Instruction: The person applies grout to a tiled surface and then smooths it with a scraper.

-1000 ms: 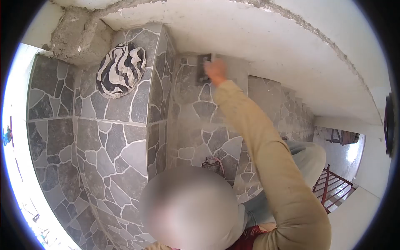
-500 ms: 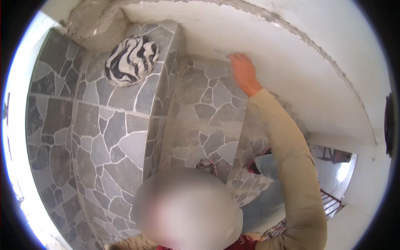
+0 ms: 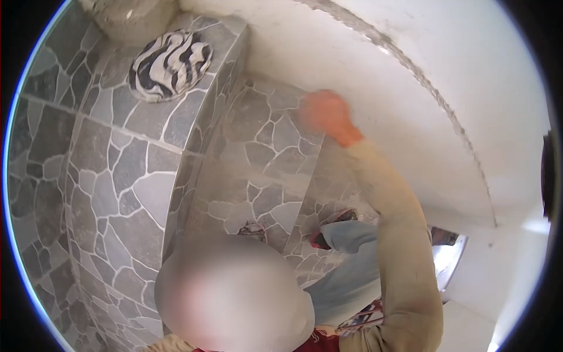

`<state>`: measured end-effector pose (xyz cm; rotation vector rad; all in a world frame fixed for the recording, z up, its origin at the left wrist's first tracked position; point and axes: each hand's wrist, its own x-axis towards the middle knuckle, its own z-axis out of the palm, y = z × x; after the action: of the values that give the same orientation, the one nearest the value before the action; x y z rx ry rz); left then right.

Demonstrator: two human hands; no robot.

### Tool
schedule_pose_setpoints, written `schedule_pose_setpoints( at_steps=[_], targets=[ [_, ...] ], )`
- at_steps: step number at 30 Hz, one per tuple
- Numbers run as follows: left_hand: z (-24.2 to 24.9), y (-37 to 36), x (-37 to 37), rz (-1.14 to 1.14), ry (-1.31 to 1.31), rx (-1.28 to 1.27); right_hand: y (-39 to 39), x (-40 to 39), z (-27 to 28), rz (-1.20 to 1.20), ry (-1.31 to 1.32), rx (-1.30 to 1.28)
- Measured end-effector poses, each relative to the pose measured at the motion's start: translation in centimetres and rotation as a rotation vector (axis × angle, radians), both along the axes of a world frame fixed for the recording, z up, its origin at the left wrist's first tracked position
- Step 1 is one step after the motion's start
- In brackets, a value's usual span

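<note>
My right hand (image 3: 329,115), at the end of a tan sleeve (image 3: 404,234), is in front of the base of the pale wall (image 3: 404,123), above the stone-patterned floor (image 3: 267,202). Motion smears its fingers, and I cannot make out whether it holds anything. Only a bit of the other sleeve (image 3: 167,344) shows at the bottom left, with my left hand out of the frame. A round black-and-white striped cloth (image 3: 170,66) lies on the raised stone-patterned step (image 3: 126,193).
A blurred pale oval (image 3: 234,293) covers the lower middle. Beside it are a leg in light blue jeans (image 3: 352,278) and dark shoes with pink edges (image 3: 334,226). A rough pillar base (image 3: 138,20) stands at the upper left, and a bright opening (image 3: 448,258) shows at the right.
The view has shifted, with the step and cloth now further left and higher. My right hand has come away from its spot against the wall and is more blurred.
</note>
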<state>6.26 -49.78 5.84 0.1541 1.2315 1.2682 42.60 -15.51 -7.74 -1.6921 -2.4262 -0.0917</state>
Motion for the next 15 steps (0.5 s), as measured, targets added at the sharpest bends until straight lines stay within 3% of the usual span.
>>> schedule_pose_setpoints(
  at_steps=[1,3,5,6,9,11,13,15],
  targets=[
    [0.2,0.9,0.5,0.03,-0.008,-0.017,0.1,3.6,0.9,0.091,0.264,0.25],
    [0.5,2.1,1.1,-0.245,0.452,0.563,-0.5,9.0,5.0,-0.131,0.005,0.388],
    [1.0,2.3,0.8,-0.291,0.493,0.494,-1.5,9.7,10.7,-0.201,0.055,0.544],
    [1.1,2.9,1.0,-0.306,0.447,0.525,-1.8,9.6,12.1,-0.242,0.132,0.457],
    [-0.5,1.6,1.3,-0.308,0.452,0.561,-0.7,10.6,8.6,-0.094,0.071,0.588],
    [-0.6,1.7,1.7,-0.289,0.402,0.577,0.1,11.0,3.8,0.032,-0.048,0.441],
    [-0.5,1.6,1.3,-0.319,0.407,0.624,-0.4,10.0,0.9,-0.04,0.03,0.234],
    [-0.8,1.9,1.3,-0.341,0.412,0.661,-0.8,11.1,1.2,-0.089,0.056,0.36]
  ],
)
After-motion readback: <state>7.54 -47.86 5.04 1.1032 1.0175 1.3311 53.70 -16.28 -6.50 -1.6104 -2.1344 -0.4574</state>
